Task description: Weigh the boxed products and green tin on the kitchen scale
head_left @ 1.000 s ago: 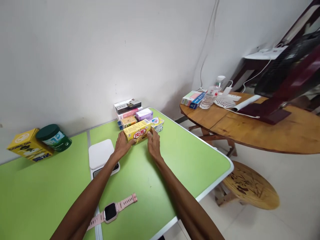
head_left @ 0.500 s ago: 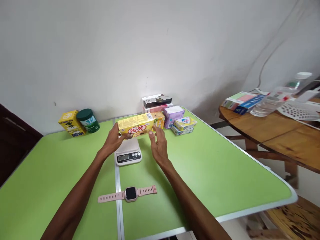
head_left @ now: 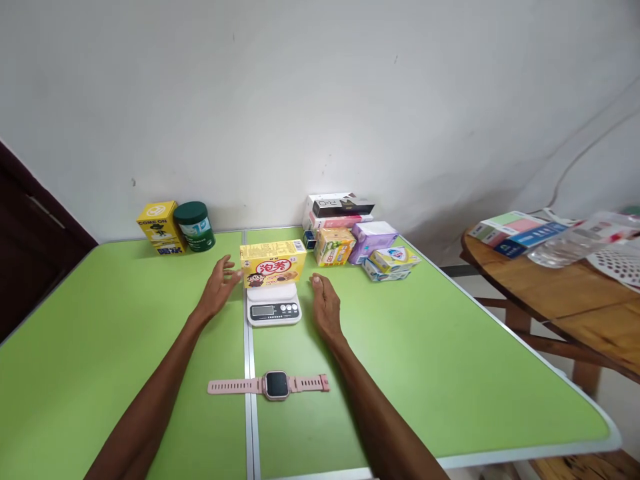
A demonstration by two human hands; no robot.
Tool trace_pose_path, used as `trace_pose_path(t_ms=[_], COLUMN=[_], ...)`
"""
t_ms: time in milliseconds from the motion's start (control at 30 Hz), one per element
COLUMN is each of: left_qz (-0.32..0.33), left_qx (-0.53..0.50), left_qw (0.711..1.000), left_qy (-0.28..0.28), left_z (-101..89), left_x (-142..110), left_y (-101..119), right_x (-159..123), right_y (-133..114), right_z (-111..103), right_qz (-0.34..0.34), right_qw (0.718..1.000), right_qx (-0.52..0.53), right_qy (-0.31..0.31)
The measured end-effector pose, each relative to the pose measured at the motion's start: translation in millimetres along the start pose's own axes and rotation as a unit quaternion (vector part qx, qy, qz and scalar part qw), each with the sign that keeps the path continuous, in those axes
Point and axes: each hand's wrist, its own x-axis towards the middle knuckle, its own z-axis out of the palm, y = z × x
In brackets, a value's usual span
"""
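A yellow snack box [head_left: 273, 265] with red lettering stands on the white plate of a digital kitchen scale [head_left: 275, 311]. To its left, my left hand [head_left: 220, 287] is held apart from the box, fingers spread and empty. My right hand [head_left: 326, 303] is just right of the scale, fingers loosely stretched, with nothing in it. A smartwatch with a pink strap [head_left: 277, 385] lies flat in front of the scale, its screen dark. I cannot read any figure on the scale's display.
Against the wall at left are a yellow carton [head_left: 161, 228] and a dark green tub [head_left: 195, 227]. Back right holds stacked boxes [head_left: 343, 205], an orange box [head_left: 334, 247], a purple pack [head_left: 373, 241] and small soap boxes [head_left: 394, 260]. A wooden table [head_left: 525, 287] with a plastic bottle [head_left: 575, 243] stands right.
The yellow snack box was between both hands above the scale; now it rests on the scale. Both hands have let go and moved apart to either side. The camera view has shifted slightly.
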Motion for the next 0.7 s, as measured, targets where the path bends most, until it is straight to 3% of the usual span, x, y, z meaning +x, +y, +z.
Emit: trace_pose_path(t_ms=[100,200,567,700], left_qz=[-0.031,-0.024,-0.014,0.039], left_qx=[-0.066,-0.05,-0.013,0.035], left_qw=[0.996,0.995,0.996,0.991], left_qy=[0.06,0.087,0.09,0.123], left_z=[1.6,4.5,7.3,12.2], left_x=[-7,-9,-11,-22], left_y=[-27,-38,-29,-15], right_x=[1,1,1,-1], right_y=[7,8,9,2], right_z=[1,3,3,4], right_qz=[0.009,0.022,0.02,-0.015], right_qw=[1.0,1.0,1.0,1.0], right_qx=[-0.005,-0.007,0.003,0.002], right_qy=[-0.011,-0.005,-0.008,-0.009])
